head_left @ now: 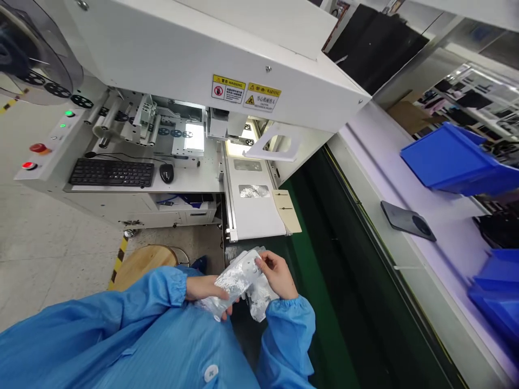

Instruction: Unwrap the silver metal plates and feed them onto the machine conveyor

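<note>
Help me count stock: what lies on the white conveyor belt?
A crinkled silver foil pouch lies on the white conveyor belt, a paler flat pouch farther in. The white machine hood hides the belt beyond.

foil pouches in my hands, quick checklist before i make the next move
1. Left hand grips the foil pouches from below: ok.
2. Right hand pinches the upper end of the stack: ok.
3. Near end of the white belt free of pouches: ok; a shiny pouch lies farther up it.
4. Green lamp lit: ok.
5. Pouch seals intact: cannot tell, too small.
6. Number of pouches held: cannot tell.
</note>
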A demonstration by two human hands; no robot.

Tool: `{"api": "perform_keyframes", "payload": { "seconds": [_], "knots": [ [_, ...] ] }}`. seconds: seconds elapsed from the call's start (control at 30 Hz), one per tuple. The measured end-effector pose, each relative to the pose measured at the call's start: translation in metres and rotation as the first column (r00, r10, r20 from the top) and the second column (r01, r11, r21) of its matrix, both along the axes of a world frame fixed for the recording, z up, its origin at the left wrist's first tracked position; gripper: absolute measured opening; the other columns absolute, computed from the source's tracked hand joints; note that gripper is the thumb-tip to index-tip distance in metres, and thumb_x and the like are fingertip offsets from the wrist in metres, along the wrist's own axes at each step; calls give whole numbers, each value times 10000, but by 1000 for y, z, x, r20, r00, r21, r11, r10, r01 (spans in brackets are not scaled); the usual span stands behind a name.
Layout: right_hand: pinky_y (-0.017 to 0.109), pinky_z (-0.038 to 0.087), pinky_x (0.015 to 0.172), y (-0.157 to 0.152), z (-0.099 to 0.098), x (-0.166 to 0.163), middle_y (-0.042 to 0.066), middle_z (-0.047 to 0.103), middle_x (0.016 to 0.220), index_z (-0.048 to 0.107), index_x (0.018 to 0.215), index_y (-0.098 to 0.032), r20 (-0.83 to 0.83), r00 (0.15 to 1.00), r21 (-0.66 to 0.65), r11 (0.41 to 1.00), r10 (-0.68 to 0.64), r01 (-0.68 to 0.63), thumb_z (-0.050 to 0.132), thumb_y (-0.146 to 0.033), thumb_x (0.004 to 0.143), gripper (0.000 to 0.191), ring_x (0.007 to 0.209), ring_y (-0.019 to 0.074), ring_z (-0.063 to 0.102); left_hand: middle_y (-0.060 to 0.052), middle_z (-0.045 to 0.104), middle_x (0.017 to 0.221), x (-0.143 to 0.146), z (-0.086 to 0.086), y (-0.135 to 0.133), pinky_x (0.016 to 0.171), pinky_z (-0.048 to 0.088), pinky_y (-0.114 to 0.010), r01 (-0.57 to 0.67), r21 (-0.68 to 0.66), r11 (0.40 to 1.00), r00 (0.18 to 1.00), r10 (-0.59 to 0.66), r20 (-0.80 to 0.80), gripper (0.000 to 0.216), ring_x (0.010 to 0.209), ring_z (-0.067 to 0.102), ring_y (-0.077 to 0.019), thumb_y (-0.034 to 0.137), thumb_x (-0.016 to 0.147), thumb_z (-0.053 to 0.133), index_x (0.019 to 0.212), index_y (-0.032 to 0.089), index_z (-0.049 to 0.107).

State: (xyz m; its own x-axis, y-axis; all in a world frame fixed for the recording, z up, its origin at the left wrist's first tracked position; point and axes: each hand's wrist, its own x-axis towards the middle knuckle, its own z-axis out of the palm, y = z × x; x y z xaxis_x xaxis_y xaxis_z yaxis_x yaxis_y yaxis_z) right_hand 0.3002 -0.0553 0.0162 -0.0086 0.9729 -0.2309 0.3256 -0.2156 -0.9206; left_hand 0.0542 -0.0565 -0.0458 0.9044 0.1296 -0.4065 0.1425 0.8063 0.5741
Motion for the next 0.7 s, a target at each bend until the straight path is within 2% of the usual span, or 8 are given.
{"api": "perform_keyframes", "payload": {
  "seconds": [0.03,0.1,0.2,0.27,0.43,0.57,0.63,0.7],
  "knots": [
    [284,452,634,12,-3,4,5,614,698,675,820,-182,-1,999,37,998,-44,44,718,-566,813,387,665,166,562,-39,769,749,-7,3,6,757,569,-380,-24,-3,1000,1000,23,-14,482,706,746,-244,454,656,842,1035,186,712],
    [302,485,644,36,-12,15,31,668,732,682,899,-168,-8,971,115,965,-238,237,705,-608,788,454,688,191,613,-55,781,759,-23,6,19,761,568,-386,-69,-13,998,997,68,-44,430,723,754,-261,430,671,833,1005,181,726],
    [333,516,624,74,-34,37,94,722,785,667,1023,-125,103,808,164,811,-581,562,604,-683,777,614,709,234,665,-57,797,790,-50,4,40,750,568,-358,-149,-24,989,984,145,-105,321,727,764,-247,397,723,783,947,171,738],
    [357,523,641,97,-48,50,135,737,809,676,1040,-94,233,699,177,736,-676,653,564,-660,783,631,735,263,682,-43,803,803,-66,-2,52,728,562,-322,-202,-23,979,969,197,-150,217,728,769,-216,326,793,702,940,171,736],
    [427,498,838,133,-67,58,181,748,908,741,956,-108,425,595,244,719,-682,650,570,-509,801,463,893,322,675,-22,813,835,-79,-15,76,743,557,-313,-294,-18,956,937,284,-204,266,770,769,-187,220,906,511,1060,178,723],
    [502,406,1001,140,-73,37,246,678,1194,694,1206,-77,514,540,315,733,-666,604,554,-453,848,538,1133,379,586,-54,808,839,-72,-20,85,740,560,-323,-357,-35,933,913,341,-223,255,767,763,-226,289,831,639,1027,169,749],
    [521,357,1051,139,-78,20,246,626,1294,658,1281,-87,570,552,342,787,-609,514,554,-447,872,555,1227,391,522,-60,803,829,-70,-21,88,733,556,-328,-368,-40,929,908,350,-229,279,758,759,-244,336,767,718,982,163,756],
    [522,332,1073,137,-86,1,227,592,1355,667,1277,-116,656,572,328,869,-492,371,572,-433,879,517,1283,393,476,-66,802,827,-69,-23,91,730,548,-335,-366,-42,930,909,347,-229,318,756,753,-257,377,722,770,955,160,758]
  ]
}}
